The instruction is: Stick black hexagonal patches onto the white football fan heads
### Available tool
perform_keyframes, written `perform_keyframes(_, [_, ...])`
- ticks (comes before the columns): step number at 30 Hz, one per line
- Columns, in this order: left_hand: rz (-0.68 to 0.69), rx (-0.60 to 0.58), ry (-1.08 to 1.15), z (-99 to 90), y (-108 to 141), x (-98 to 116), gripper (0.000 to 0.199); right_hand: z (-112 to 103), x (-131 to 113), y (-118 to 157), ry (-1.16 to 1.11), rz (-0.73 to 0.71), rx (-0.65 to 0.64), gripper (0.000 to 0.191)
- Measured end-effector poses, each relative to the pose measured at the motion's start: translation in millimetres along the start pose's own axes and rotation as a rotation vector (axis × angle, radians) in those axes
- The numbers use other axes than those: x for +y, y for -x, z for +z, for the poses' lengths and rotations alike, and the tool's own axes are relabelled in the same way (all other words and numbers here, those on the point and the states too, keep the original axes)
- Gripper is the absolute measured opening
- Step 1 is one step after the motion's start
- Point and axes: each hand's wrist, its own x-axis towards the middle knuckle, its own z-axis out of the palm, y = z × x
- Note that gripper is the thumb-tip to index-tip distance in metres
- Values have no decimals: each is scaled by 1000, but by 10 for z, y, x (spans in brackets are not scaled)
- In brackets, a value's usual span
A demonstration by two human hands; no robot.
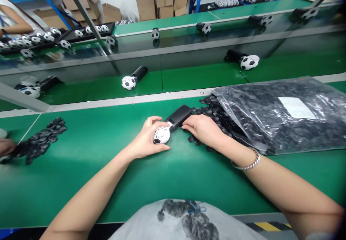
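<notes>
A small white and black football-patterned piece (161, 135) sits between the thumb and fingers of my left hand (148, 139). Joined to it by a short white link is a black rectangular part (178, 116), lying tilted up to the right over the green table. My right hand (198, 126) is at the lower right side of the black part, its thumb and fingers pinched together; whatever they hold is too small to make out. Beside and behind that hand spreads a pile of small black pieces (213, 110), spilling from a clear plastic bag (259, 124).
Beyond the metal rail (108, 103), a green belt (178, 76) carries more football pieces with black parts (128, 83). At the left lies another black pile (44, 139), near another person's hand (7, 147). A slanted metal post (21, 99) stands at the left.
</notes>
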Motion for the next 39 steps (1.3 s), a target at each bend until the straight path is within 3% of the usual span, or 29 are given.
perform_keyframes(4, [-35,16,3,42,-16,1,58,-41,-29,26,-160,19,45,11])
perform_keyframes(7, [0,16,10,41,-17,2,55,-52,-101,46,-294,-61,77,20])
perform_keyframes(11, [24,20,17,44,-15,-14,55,-31,-219,69,-456,-131,79,13])
perform_keyframes(14, [44,31,13,54,-15,-20,55,0,-279,74,-497,-171,77,9])
perform_keyframes(19, [58,4,16,28,-14,-6,54,44,-298,72,-474,-268,66,20])
perform_keyframes(25, [90,-41,-21,-14,4,-7,61,69,-319,86,-547,-203,79,9])
perform_keyframes(34, [95,29,-5,59,-18,-2,54,159,-407,93,-511,-175,88,9])
perform_keyframes(39, [68,80,-5,99,-7,25,46,201,-426,87,-533,-89,133,5])
